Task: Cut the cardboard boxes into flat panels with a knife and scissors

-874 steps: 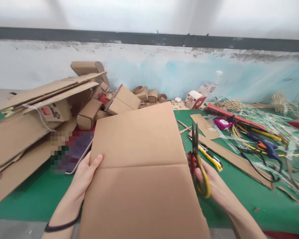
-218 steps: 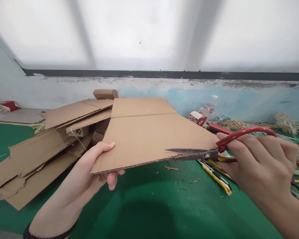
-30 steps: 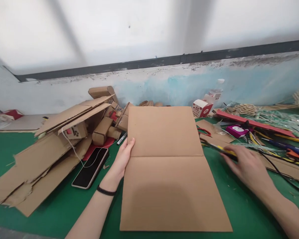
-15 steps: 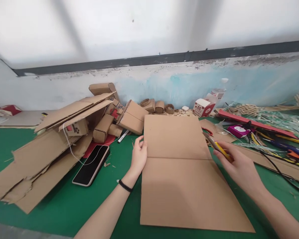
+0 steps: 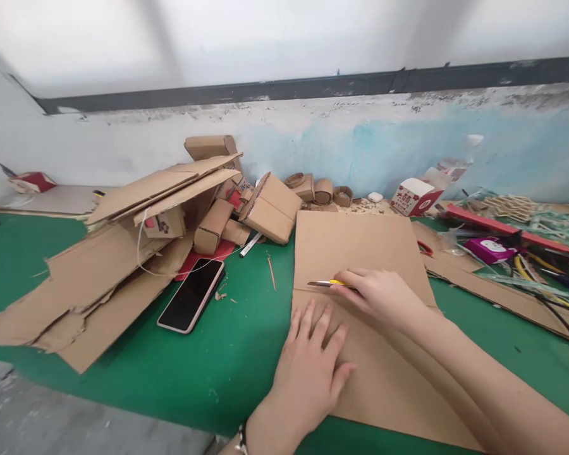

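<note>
A large brown cardboard sheet (image 5: 360, 243) with a crease across it lies on the green table (image 5: 246, 354). My left hand (image 5: 310, 363) is spread flat on the sheet just below the crease, fingers apart. Closed around a yellow utility knife (image 5: 323, 283), my right hand (image 5: 379, 294) is over the sheet. The knife's blade points left, close to the crease near the sheet's left edge. My right fingers hide most of the knife's handle, and my right forearm covers part of the sheet.
Left of the sheet lie a phone (image 5: 192, 296), a marker (image 5: 250, 245) and stacked cardboard pieces (image 5: 109, 268). Small cardboard boxes (image 5: 271, 207) stand behind. Rightward are a purple packet (image 5: 489, 249), a red strip (image 5: 516, 230) and cables. A printed box (image 5: 412, 197) is by the wall.
My left hand has gone from the sheet's left edge to flat on its surface. My right hand has brought the knife leftward to the crease. The view has shifted.
</note>
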Tool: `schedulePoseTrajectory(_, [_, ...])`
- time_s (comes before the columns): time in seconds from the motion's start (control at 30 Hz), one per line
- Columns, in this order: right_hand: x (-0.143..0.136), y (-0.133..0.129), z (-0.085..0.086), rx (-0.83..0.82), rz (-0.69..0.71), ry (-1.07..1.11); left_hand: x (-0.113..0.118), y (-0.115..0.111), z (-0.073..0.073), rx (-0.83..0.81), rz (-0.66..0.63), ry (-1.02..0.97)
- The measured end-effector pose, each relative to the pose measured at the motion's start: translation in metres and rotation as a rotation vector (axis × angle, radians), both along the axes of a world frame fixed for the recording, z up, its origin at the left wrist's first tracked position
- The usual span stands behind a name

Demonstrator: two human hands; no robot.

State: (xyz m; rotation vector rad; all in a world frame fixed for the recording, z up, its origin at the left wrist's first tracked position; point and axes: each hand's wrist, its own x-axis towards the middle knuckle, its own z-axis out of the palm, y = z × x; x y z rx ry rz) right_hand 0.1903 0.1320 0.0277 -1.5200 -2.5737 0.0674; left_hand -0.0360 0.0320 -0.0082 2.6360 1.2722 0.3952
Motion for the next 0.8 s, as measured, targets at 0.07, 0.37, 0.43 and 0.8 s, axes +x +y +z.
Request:
schedulePoseTrajectory(0.07, [-0.015,0.006,0.002,0.024,0.003,-0.058,0.001,0.000,-0.001,0.000,0.005,-0.007])
schedulePoseTrajectory(0.37, [-0.032,0.013,-0.004,-0.018,0.071,-0.148,0.002,-0.001,-0.005,-0.011,0.024,-0.043])
schedulePoseTrajectory(0.43, [-0.032,0.013,-0.004,-0.025,0.064,-0.154,0.002,0.000,-0.005,-0.017,0.024,-0.054])
schedulePoseTrajectory(0.8, [-0.038,0.012,0.003,-0.044,0.075,-0.206,0.003,0.000,-0.004,-0.029,0.034,-0.079])
